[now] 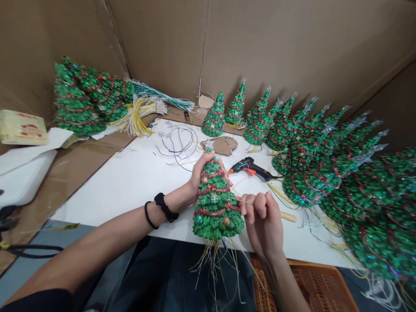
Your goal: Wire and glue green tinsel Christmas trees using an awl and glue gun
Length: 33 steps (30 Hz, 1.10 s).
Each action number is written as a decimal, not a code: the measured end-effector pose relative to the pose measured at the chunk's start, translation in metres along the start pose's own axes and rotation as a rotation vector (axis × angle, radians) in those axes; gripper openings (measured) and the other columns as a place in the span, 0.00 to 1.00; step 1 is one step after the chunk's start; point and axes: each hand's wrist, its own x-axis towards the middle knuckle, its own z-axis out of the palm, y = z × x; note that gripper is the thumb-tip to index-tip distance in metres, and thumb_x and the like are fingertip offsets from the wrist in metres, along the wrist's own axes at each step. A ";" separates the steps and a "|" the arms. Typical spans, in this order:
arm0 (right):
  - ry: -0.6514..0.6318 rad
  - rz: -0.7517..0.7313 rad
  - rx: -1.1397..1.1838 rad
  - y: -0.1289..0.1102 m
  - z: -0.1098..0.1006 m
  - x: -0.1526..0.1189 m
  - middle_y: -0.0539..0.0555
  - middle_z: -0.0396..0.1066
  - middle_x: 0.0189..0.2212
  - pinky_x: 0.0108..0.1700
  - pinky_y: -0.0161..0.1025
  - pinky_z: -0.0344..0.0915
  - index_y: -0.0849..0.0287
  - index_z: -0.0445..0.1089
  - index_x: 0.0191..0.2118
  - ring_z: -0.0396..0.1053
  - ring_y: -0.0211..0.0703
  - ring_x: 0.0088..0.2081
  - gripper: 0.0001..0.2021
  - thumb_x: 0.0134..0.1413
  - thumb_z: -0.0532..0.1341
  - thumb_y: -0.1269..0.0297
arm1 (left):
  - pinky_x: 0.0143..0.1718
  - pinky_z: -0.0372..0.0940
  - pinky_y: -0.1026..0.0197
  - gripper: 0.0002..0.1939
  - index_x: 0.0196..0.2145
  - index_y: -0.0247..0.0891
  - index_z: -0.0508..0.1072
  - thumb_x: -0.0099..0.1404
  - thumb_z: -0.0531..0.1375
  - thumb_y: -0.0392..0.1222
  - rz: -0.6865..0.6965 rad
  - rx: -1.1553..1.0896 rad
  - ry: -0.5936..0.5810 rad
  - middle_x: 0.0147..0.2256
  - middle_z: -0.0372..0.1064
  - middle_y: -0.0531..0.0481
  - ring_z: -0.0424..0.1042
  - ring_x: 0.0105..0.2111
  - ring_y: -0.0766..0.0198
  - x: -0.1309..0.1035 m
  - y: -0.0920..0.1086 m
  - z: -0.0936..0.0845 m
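A small green Christmas tree [214, 212] with red garlands and tiny ornaments is tilted in front of me, its star [209, 144] at the top. My left hand [199, 171] is wrapped around its upper part from behind. Yellow and white wires [214, 260] dangle below its base. In my right hand [264, 221] is a thin metal awl [247, 202]; its tip meets the tree's right side, and a pale wooden handle [288, 216] shows past the fingers. Whether the tip has gone into the tree, I cannot tell.
A black and orange glue gun [250, 168] lies behind my right hand. Several finished trees [308, 173] line the right; more trees [84, 97] stand left beside wire bundles [139, 115]. Loose dark wires [177, 145] lie on the white table [107, 184]. An orange crate [321, 286] sits below.
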 end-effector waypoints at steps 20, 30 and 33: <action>-0.077 -0.971 -0.947 0.034 -0.031 -0.008 0.51 0.54 0.23 0.43 0.54 0.70 0.53 0.64 0.25 0.67 0.50 0.37 0.18 0.66 0.48 0.57 | 0.14 0.60 0.62 0.23 0.15 0.40 0.63 0.57 0.57 0.58 -0.073 -0.184 0.176 0.12 0.60 0.51 0.65 0.12 0.62 0.002 0.001 0.005; -0.159 -0.891 -1.372 -0.025 -0.017 0.010 0.55 0.62 0.39 0.47 0.50 0.63 0.50 0.63 0.51 0.63 0.47 0.42 0.15 0.61 0.53 0.73 | 0.15 0.61 0.61 0.20 0.17 0.38 0.66 0.57 0.57 0.55 -0.019 -0.144 0.142 0.13 0.62 0.52 0.65 0.12 0.62 0.003 0.002 0.004; -0.342 -0.839 -1.450 -0.036 -0.020 0.019 0.52 0.60 0.34 0.35 0.41 0.60 0.48 0.66 0.52 0.61 0.43 0.35 0.18 0.61 0.54 0.75 | 0.16 0.62 0.62 0.20 0.18 0.37 0.67 0.58 0.56 0.54 -0.007 -0.135 0.162 0.15 0.65 0.50 0.67 0.14 0.62 0.003 0.002 0.005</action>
